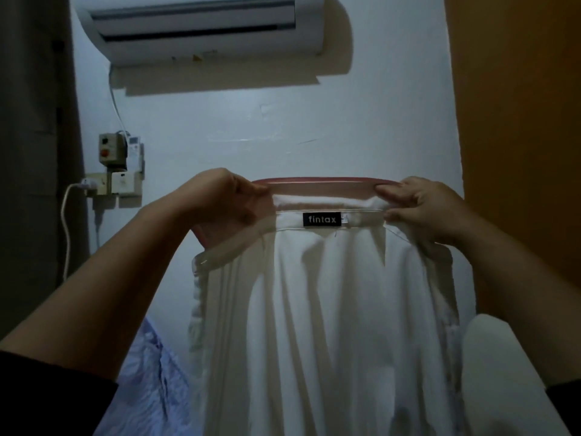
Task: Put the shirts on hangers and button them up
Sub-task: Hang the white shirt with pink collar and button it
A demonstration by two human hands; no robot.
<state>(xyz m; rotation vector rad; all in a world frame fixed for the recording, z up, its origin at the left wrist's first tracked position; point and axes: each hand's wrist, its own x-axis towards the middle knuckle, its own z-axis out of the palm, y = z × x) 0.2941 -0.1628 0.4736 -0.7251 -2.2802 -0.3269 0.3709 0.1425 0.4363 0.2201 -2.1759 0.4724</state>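
A white shirt (330,309) hung open before the wall, its collar at a pink hanger (320,181). The left hand (229,199) pinched collar and hanger at one end; the right hand (421,209) pinched the collar at the other. A blue shirt (151,388) lay lower left, under an air conditioner (204,26).

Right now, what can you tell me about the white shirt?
The white shirt looks like thin, soft cloth, held up with its inside facing us. A black label reading "fintax" sits under the collar. It hangs in loose folds. The left hand and right hand pinch the collar ends by a pink hanger.
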